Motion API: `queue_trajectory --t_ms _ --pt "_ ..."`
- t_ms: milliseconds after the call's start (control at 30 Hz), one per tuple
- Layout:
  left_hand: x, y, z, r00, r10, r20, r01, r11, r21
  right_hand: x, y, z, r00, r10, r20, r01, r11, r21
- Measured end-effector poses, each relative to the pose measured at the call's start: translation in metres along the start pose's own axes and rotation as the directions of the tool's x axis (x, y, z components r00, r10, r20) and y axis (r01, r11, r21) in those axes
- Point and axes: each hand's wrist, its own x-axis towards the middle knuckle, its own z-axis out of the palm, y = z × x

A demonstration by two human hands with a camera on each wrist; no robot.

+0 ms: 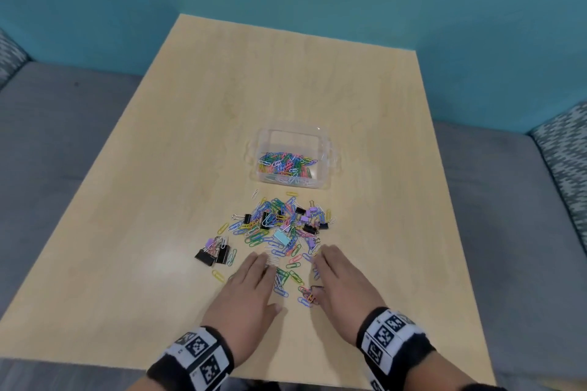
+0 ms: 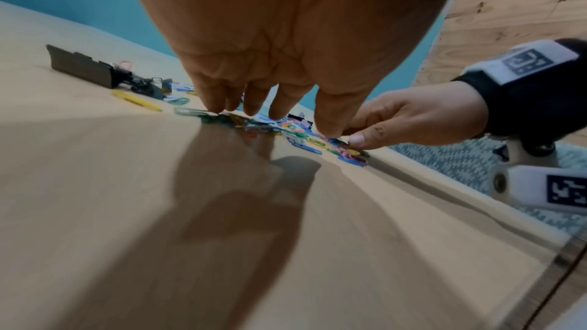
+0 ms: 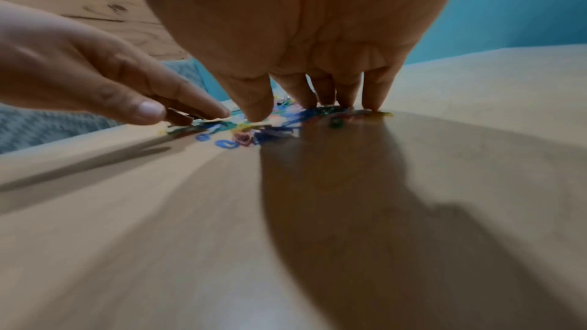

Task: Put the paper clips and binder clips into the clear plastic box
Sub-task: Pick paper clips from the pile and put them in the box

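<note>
- Both hands are down flat on the pale wooden table [image 1: 190, 124], flanking the near end of the scattered heap of coloured wire paper clips [image 1: 279, 232]; the left hand [image 1: 246, 292] lies on the left of it, the right hand [image 1: 341, 286] on the right, each with fingers straight and released, gripping nothing; the fingertips rest on the clips or the tabletop.
- The step in hand looks like a two-handed gather, herding the loose clips together before a scoop; no clip is lifted yet.
- The clear plastic box [image 1: 263, 136] sits open just beyond the far edge of the heap, already holding a layer of coloured paper clips; black and lilac binder clips [image 1: 305, 225] lie mixed in the heap, and a small cluster of black binder clips [image 1: 212, 252] sits apart to the left.
- Next, I judge, the hands need to close inward, cup a bunch and carry it the short way forward over the box rim; thin clips may slip under the fingers; the left cluster needs its own trip.
- Hard to see: both wrist views are smeared and blurred; clips under the palms are hidden; whether the right thumb [image 2: 365, 138] presses a clip I cannot tell.
</note>
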Motion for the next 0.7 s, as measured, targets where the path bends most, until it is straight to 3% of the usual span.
queue_trajectory --t_ms 67,133,233,367,500,567,700 --pt "-0.011 -0.005 0.000 0.997 -0.008 -0.076 0.006 1.000 -0.025 -0.015 0.002 -0.003 0.997 0.036 -0.075 -0.028 0.994 0.102" --pt "-0.021 -0.012 0.000 0.988 -0.102 -0.112 0.093 0.992 -0.081 -0.026 0.011 -0.005 0.981 0.167 -0.100 -0.146 0.970 0.196" --pt "-0.024 -0.018 0.001 0.971 -0.224 -0.084 0.211 0.967 -0.144 -0.033 0.016 -0.004 0.953 0.295 -0.074 -0.280 0.945 0.167" --pt "-0.002 -0.010 0.004 0.980 -0.173 -0.101 0.157 0.976 -0.148 -0.018 -0.012 -0.001 0.974 0.226 0.017 -0.227 0.967 0.115" --pt "0.027 0.003 0.005 0.989 -0.116 -0.095 0.104 0.987 -0.122 0.010 -0.043 0.004 0.986 0.166 0.018 -0.167 0.982 0.090" --pt "0.037 0.007 0.003 0.993 -0.101 -0.068 0.092 0.988 -0.124 0.023 -0.050 0.004 0.990 0.138 -0.015 -0.137 0.988 0.077" --pt "0.046 0.006 0.002 0.994 -0.098 -0.053 0.092 0.989 -0.112 0.036 -0.049 -0.003 0.987 0.145 0.064 -0.151 0.983 0.100"
